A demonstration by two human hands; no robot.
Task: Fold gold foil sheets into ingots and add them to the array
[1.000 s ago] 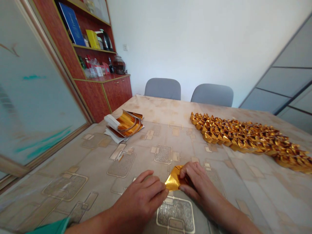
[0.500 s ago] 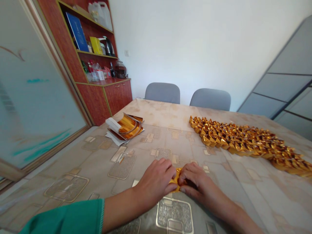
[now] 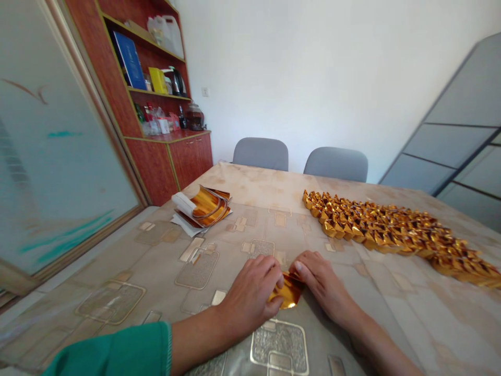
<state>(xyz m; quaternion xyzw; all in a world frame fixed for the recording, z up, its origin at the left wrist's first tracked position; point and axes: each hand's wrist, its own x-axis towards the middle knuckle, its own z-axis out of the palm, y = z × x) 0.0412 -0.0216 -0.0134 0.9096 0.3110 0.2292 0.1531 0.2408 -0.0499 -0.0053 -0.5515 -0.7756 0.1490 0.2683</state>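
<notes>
A small piece of gold foil paper [image 3: 288, 293] lies on the patterned table [image 3: 117, 271] right in front of me. My left hand [image 3: 250, 295] rests on its left part with the fingers curled over it and pressing it down. My right hand [image 3: 319, 277] lies against its right edge, fingers bent and held together on the foil. Much of the sheet is hidden under both hands. A long band of several folded gold paper ingots [image 3: 391, 230] stretches across the table's right side.
A stack of curled gold foil sheets with white backing [image 3: 201, 206] lies at the table's left. Two grey chairs [image 3: 261, 154] stand at the far edge. A red-brown cabinet with shelves [image 3: 164, 125] lines the left wall beside a frosted glass panel [image 3: 50, 156].
The foil stood up between my fingertips a second ago. Both hands have since come together and pushed it flat onto the table, a little farther from me.
</notes>
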